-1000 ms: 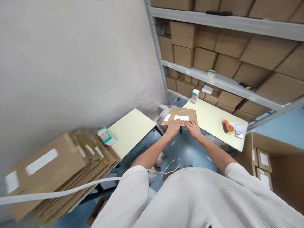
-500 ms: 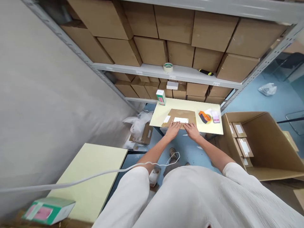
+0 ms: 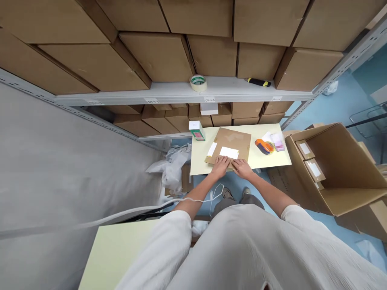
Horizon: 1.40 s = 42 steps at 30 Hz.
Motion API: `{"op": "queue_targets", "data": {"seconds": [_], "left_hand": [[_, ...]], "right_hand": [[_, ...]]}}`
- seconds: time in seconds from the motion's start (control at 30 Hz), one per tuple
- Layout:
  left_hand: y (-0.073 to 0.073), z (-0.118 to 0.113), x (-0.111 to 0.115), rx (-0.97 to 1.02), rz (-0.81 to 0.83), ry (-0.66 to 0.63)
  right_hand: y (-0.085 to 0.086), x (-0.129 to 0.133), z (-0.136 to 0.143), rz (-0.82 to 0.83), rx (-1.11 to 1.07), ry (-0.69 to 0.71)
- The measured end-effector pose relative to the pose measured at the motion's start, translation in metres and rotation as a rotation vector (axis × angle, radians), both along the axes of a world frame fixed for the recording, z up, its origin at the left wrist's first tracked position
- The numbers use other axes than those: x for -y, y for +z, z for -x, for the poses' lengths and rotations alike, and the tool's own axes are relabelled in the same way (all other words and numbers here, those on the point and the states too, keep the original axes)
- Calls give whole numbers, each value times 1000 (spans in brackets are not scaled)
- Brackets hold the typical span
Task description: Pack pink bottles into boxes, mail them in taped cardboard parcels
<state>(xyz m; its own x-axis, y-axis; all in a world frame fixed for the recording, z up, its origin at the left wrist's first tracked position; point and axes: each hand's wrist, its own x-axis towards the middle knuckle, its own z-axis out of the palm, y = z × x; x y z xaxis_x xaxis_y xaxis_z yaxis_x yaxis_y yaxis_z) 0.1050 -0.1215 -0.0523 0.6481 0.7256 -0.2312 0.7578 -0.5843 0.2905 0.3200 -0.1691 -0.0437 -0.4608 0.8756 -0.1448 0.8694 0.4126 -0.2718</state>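
A flat brown cardboard package [image 3: 233, 140] with two white labels lies on a pale yellow table [image 3: 198, 159]. At its near edge, left of the middle, my left hand [image 3: 221, 166] has its fingers curled over the cardboard. My right hand [image 3: 241, 167] grips the same edge a little further right, close to the left one. Both thumbs are hard to make out. An orange tape dispenser [image 3: 264, 146] sits right of the package, beside a blurred pinkish item [image 3: 277, 141]. At the table's far left corner stands a green and white box [image 3: 197, 131].
A metal shelf [image 3: 175, 96] behind the table carries cardboard boxes, a tape roll [image 3: 198, 83] and a cutter knife [image 3: 258, 82]. On the right, a large open carton [image 3: 353, 197] holds small labelled boxes. A white cable [image 3: 133, 210] crosses my left arm. Plastic bags [image 3: 173, 167] lie left.
The view has shifted forward and turned, so the table looks closer. My fingers, flatter on the package before, now bend over its near edge.
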Motion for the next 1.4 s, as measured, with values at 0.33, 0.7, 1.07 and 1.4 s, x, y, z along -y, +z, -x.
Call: {"op": "queue_targets", "data": {"seconds": [0.33,0.7,1.07,1.4], "left_hand": [[-17,7,-27,2,37,164],[-33,-29,-58,-43,179,294],[-49,-41,-56,-83,377,392],[-44,-1,-43,-130,386,373]], "right_hand": [[-2,-59,-6,149,77,-124],[-17,-155,-47,292,177,-43],[-43,-194,-52,442,278,8],[-32,-144,-28,458,241,-72]]}}
